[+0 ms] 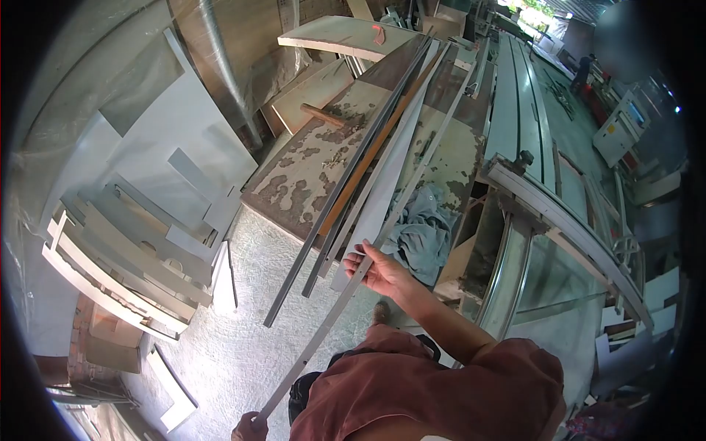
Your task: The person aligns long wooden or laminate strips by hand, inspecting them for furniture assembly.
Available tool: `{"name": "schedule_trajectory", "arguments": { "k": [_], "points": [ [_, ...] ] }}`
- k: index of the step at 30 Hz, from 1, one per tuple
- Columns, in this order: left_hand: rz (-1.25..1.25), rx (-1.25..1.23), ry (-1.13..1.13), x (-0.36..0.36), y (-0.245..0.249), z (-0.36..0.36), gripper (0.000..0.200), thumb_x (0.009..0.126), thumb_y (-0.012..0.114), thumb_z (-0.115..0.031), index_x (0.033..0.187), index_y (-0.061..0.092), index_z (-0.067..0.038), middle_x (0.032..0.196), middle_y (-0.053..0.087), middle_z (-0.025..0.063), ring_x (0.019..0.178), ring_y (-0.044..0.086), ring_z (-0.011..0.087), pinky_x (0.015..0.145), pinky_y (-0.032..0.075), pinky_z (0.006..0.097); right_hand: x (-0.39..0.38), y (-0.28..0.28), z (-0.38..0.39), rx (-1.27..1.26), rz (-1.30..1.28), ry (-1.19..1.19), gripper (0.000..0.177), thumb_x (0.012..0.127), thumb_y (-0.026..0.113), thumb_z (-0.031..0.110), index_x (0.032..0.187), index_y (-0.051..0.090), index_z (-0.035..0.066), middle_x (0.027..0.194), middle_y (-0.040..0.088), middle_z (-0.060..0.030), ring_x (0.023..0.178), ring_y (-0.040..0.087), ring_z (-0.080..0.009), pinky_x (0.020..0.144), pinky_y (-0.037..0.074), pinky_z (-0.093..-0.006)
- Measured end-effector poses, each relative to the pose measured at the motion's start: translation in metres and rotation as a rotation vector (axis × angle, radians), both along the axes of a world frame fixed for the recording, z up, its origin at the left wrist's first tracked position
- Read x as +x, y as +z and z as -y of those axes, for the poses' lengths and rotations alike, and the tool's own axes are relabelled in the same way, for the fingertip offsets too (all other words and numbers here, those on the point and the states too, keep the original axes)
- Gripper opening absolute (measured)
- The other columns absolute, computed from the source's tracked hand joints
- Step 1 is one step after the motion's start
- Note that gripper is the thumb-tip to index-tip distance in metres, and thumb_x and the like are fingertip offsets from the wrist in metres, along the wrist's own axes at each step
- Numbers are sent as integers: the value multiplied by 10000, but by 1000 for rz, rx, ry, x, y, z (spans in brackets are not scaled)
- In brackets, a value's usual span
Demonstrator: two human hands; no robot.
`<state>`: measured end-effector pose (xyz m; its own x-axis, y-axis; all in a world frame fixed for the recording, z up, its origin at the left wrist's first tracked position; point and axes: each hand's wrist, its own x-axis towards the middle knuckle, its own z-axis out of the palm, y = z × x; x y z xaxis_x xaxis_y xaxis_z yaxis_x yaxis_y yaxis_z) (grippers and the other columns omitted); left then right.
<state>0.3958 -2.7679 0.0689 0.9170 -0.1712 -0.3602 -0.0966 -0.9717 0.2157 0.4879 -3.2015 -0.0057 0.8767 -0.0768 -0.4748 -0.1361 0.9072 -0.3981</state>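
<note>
A long, narrow grey strip (318, 339) with small holes slants from the lower left up over the workbench (290, 180). At its near end my left hand (248, 427) is closed around it, partly cut off by the frame's bottom edge. Farther up, my right hand (381, 273) holds the same strip, palm turned up, thumb along one side and fingers curled under it. Beside it on the bench lie a wide white strip (379, 198), an orange-brown strip (368, 162) and dark grey strips (288, 292), their ends jutting past the bench edge.
A crumpled grey-blue cloth (421, 234) and a wooden-handled tool (322, 115) lie on the bench. To the right runs a machine with a metal rail (566, 228). Cut boards (125, 264) lean at left; an L-shaped offcut (173, 397) lies on the floor.
</note>
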Motion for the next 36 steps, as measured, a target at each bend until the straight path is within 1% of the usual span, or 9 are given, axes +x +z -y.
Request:
{"name": "schedule_trajectory", "arguments": {
  "k": [9,14,17,18,25,29,33,34,36],
  "points": [
    [103,21,-172,-12,-94,-75,272,841,567,-242,1071,573,-98,737,641,-11,503,514,14,411,451,165,-21,-12,-35,26,15,140,263,869,533,300,1006,497,79,1017,557,-104,1019,538,-234,912,418,-397],
    [-303,-37,277,-9,-76,-40,322,804,586,-248,1107,560,-144,1008,621,78,921,589,224,816,461,381,-27,-10,-33,-36,24,295,288,877,520,300,1050,471,75,1070,545,-110,1074,516,-229,944,390,-401],
    [-325,34,248,-14,-91,-35,351,795,590,-257,1122,544,-137,1021,612,99,945,577,250,825,452,389,-25,-13,-26,-62,28,330,288,878,520,296,1050,474,71,1077,549,-114,1058,528,-228,934,401,-400],
    [-220,-11,241,-19,-98,-32,256,790,610,-242,1019,603,-127,912,640,89,823,608,227,728,487,361,-24,-14,-23,-79,26,333,287,878,520,293,1050,476,68,1074,553,-115,1047,536,-228,925,409,-397],
    [-217,-115,187,-19,-111,-3,386,779,590,-301,1105,528,-102,927,602,159,843,587,308,709,461,388,12,-27,21,-194,59,329,322,899,476,292,1108,479,48,1082,568,-112,1032,553,-238,869,447,-406],
    [-118,-193,195,-4,-84,49,301,712,656,-174,964,584,-26,719,619,160,648,623,256,568,468,361,34,-29,49,-215,4,287,316,873,521,297,1095,490,74,1000,597,-104,939,598,-235,808,478,-411],
    [-257,-148,401,15,-35,104,261,718,633,-171,949,601,-53,746,624,162,711,624,289,612,468,387,50,-39,75,-241,43,272,314,878,510,301,1089,490,71,989,606,-111,910,612,-242,786,488,-416],
    [-116,-106,250,10,-55,94,301,747,646,-249,987,602,-72,563,618,43,526,620,173,495,464,291,53,-38,85,-242,35,286,328,881,504,301,1104,471,64,983,608,-118,917,610,-252,775,493,-420],
    [-134,-66,253,18,-47,113,305,749,642,-259,991,605,-76,565,618,42,518,616,173,509,467,294,60,-31,103,-286,22,308,340,886,492,312,1098,458,48,982,607,-129,908,611,-248,777,497,-409]
  ]
}}
